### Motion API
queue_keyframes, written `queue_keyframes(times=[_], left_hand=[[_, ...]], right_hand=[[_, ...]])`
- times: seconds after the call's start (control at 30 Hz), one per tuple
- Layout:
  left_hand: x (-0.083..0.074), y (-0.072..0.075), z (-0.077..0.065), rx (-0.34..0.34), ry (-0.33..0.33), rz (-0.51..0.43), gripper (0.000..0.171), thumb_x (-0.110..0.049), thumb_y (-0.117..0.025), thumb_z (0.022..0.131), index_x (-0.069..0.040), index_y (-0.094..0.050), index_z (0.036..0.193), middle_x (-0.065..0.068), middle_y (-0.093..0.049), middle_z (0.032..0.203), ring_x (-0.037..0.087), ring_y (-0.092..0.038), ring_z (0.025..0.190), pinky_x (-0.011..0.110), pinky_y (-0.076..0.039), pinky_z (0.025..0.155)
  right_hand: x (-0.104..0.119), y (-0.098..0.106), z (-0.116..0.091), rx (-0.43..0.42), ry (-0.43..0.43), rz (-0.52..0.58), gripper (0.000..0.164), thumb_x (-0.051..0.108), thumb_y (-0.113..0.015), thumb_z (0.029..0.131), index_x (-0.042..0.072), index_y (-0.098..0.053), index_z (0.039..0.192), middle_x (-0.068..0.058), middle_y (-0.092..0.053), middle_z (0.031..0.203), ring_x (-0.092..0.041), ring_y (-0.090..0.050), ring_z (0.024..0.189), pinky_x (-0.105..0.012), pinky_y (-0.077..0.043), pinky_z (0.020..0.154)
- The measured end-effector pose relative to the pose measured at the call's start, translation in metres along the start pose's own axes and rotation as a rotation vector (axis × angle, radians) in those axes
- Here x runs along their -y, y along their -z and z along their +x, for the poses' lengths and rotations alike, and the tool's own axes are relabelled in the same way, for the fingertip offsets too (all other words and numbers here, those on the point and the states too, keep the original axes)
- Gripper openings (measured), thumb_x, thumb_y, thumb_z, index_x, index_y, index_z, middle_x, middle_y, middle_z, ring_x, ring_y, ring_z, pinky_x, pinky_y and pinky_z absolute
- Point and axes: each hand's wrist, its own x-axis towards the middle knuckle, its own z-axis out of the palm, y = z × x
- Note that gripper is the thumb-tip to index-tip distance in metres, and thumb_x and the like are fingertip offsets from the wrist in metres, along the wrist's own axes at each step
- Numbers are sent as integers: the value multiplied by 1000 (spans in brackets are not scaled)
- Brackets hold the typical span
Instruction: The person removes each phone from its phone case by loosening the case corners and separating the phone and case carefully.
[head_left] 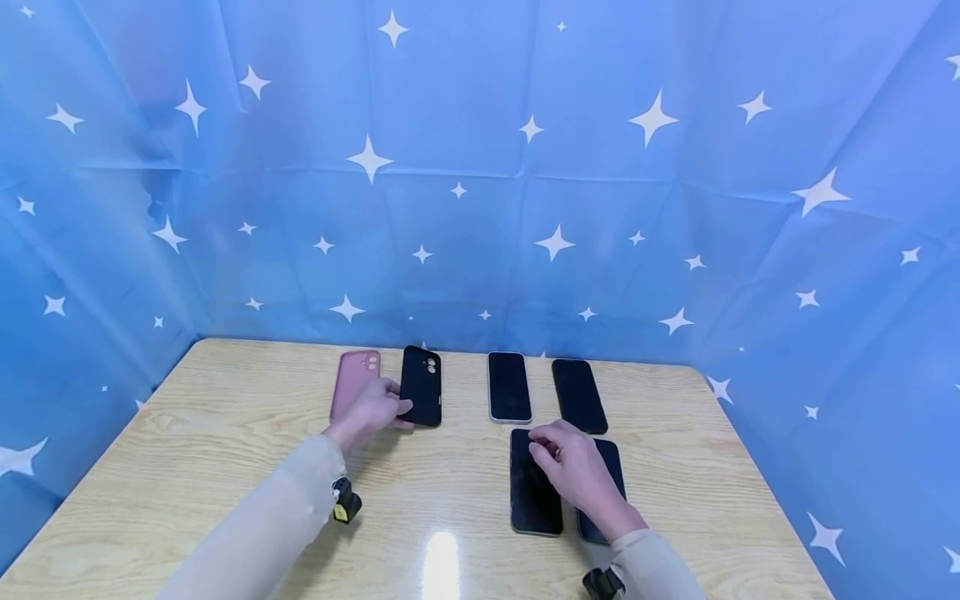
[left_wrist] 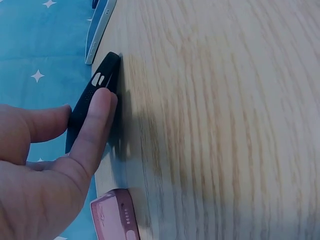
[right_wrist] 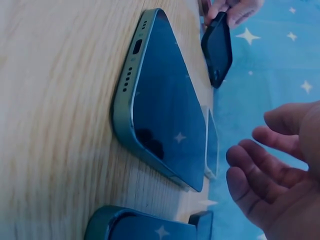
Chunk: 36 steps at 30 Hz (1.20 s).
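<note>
the left hand pinches a black phone case, which is a little left of the centre of the head view; the thumb is on one face and the fingers go behind, so their tips are partly hidden. whether the lower edge of this case touches the worktop i cannot tell. behind the left hand lies a pink phone case, its lower part covered by the fingers; in the left wrist view it is cut off by the bottom edge. both cases show their camera holes upward in the head view, so what the insides hold is hard to make out.

the right hand is relaxed, with fingers loosely bent, above the front left phone. it and the forearm hide much of the front right phone. farther back, right of centre, lie a pale-edged phone and a slightly turned dark phone.

the screens are glossy and black, with rounded corners; in the right wrist view the nearest one reflects a star, and its metal-like edge has a port and small round holes. the black case looks matte. the worktop has wavy wood grain, and the blue star-printed curtain has creases.
</note>
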Motion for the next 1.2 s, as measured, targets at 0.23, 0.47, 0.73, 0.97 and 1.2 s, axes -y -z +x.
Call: queue_keyframes(times=[0.23, 0.47, 0.73, 0.97, 1.2], left_hand=[[-3, 3, -5, -12, 12, 72, 48, -3, -57, 103, 17, -38, 142, 38, -46, 144, 30, -76, 89, 50, -51, 109], [-10, 4, -7, -34, 3, 173, 44, -5, -61, 99, 16, -46, 134, 33, -62, 124, 29, -76, 78, 45, -56, 101], [-16, 7, -10, -56, 3, 310, 46, -11, -65, 95, 13, -51, 133, 22, -67, 106, 26, -67, 91, 44, -54, 99], [-25, 9, -14, -14, 14, 298, 55, -12, -63, 98, 13, -44, 143, 23, -65, 112, 29, -71, 91, 40, -60, 89], [-35, 7, -18, -32, -138, 386, 53, -12, -62, 98, 14, -47, 142, 30, -61, 132, 39, -66, 113, 46, -57, 98]], right_hand=[[-3, 0, 3, 10, -31, -24, 13, 5, -74, 93, 6, -79, 105, 0, -69, 94, -12, -62, 79, -25, -57, 69], [-8, 1, 7, 21, -47, -25, 12, 6, -73, 94, 6, -78, 105, -1, -69, 94, -14, -64, 79, -26, -58, 69], [-11, 4, 10, 34, -55, -37, 13, 8, -71, 95, 6, -78, 107, -1, -69, 96, -14, -64, 80, -29, -58, 68], [-12, 7, 16, 36, -48, -58, 12, 9, -72, 95, 6, -78, 106, 0, -68, 93, -14, -62, 77, -28, -56, 64], [-14, 11, 29, 85, -88, -82, 14, 11, -70, 97, 5, -77, 108, -3, -69, 94, -16, -60, 80, -32, -56, 68]])
